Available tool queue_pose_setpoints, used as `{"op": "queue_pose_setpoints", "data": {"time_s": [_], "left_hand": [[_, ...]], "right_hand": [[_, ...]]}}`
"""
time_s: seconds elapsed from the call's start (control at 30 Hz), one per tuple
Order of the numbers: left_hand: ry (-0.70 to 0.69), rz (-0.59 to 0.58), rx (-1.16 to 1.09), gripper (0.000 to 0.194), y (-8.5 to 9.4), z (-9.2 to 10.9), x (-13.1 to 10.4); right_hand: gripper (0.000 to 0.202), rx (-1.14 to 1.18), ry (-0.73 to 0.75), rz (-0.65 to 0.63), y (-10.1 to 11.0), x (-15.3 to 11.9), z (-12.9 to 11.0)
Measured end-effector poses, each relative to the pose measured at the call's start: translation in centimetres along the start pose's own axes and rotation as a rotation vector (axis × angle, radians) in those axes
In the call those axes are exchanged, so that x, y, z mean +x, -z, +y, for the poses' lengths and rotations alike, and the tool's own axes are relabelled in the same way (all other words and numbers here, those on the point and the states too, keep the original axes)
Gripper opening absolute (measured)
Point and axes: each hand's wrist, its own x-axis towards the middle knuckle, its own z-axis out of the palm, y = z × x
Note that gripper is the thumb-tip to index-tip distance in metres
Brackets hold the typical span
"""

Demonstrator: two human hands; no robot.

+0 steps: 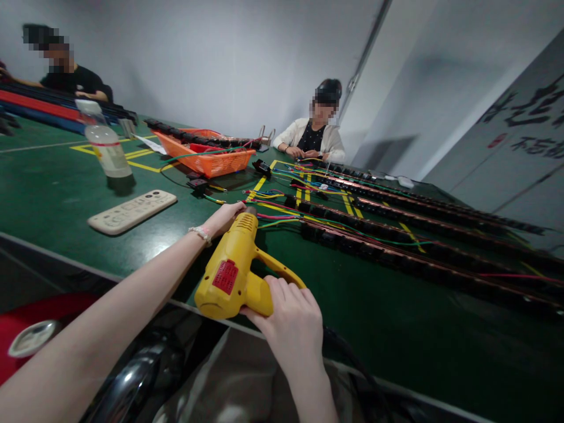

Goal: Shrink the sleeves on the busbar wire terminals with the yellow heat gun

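Note:
My right hand is wrapped round the handle of a yellow heat gun, a red label on its side. The gun's metal nozzle points away from me, toward the coloured wires. Just left of the nozzle, my left hand has its fingers closed at the ends of these wires; the gun hides part of the fingers. From there the wires run right to long black strips with copper-coloured edges. A green-yellow wire with a metal lug lies just beyond my left hand.
An off-white remote control and a clear bottle stand left on the green table. An orange basket holds parts farther back. One person sits opposite, another at far left. A black cable trails below my right hand.

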Motion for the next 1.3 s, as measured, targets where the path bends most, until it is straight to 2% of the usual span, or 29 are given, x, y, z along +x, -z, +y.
{"op": "queue_pose_setpoints", "data": {"time_s": [0.17, 0.43, 0.63, 0.87, 1.3], "left_hand": [[0.062, 0.019, 0.099, 0.035, -0.1, 0.0, -0.1], [0.01, 0.034, 0.177, 0.032, 0.2, 0.6, -0.5], [0.0, 0.033, 0.17, 0.033, 0.2, 0.4, -0.6], [-0.042, 0.057, 0.136, 0.033, 0.0, -0.2, -0.4], [-0.062, 0.032, 0.061, 0.03, -0.5, -1.1, 0.1]], "right_hand": [[0.051, 0.01, 0.014, 0.003, 0.4, -0.1, 1.4], [0.047, 0.026, -0.012, 0.035, 1.5, -0.9, 4.3], [0.047, -0.145, -0.066, 0.115, 1.5, -1.5, 6.0], [0.042, -0.24, -0.093, 0.099, 1.9, -1.6, 6.1], [0.039, -0.154, -0.05, 0.06, 2.1, -1.6, 6.0]]}}
